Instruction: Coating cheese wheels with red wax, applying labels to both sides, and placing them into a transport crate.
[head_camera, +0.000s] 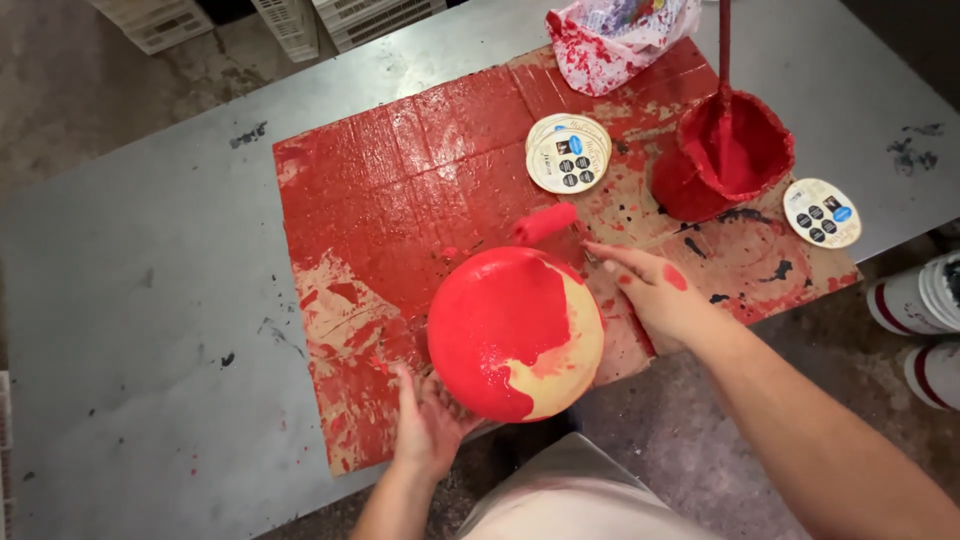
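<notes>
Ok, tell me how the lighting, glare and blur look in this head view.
Head view: soft, even light with faint shadows. Wet gloss glints on the red-painted ball. The small paint roller by the right hand is slightly motion-blurred; the left hand and the paint-smeared cardboard sheet look sharper. The metal table shows a dull sheen, and its edges bow slightly, as from a wide lens.

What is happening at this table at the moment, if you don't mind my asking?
A person is painting a rounded bowl-like object red. The left hand steadies its lower edge, while the right hand holds a small paint roller just above it. Most of the surface is red, with a cream patch on the right side bare. It sits on paint-smeared cardboard, with a red paint bucket nearby.
</notes>
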